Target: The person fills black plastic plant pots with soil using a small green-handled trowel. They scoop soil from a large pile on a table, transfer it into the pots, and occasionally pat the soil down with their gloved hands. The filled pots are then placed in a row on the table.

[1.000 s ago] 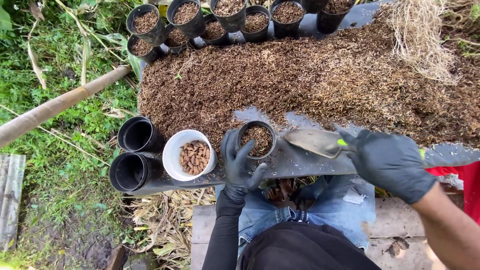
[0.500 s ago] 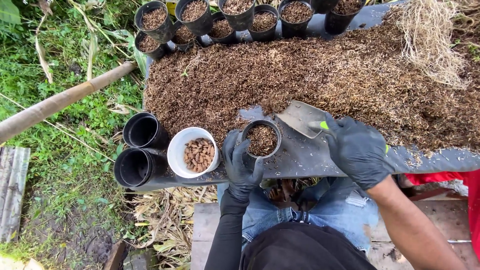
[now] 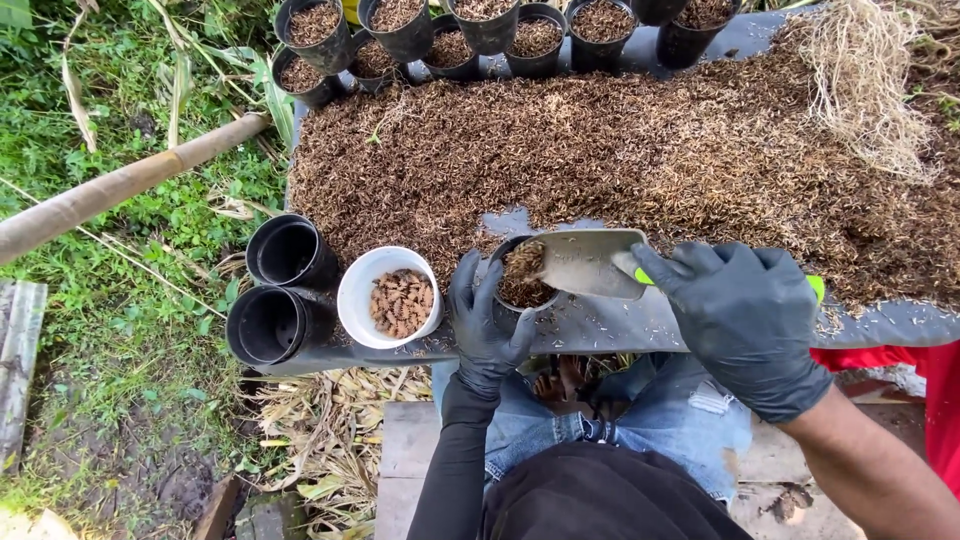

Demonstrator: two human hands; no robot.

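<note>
Tipping now over the small black plastic pot gripped by the gloved left hand, the grey metal trowel, clenched in the gloved right hand, has swung back from the brown husk heap, adding another scoop.

This is an outdoor garden potting spot, a small nursery workplace. A dark sheet laid over low boards carries a wide heap of brown husk mix, with filled black nursery pots lined along its far edge. Grass, dry leaves and a bamboo pole lie around it.

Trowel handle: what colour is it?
Bright green, on the trowel handle in the right hand; head view.
</note>
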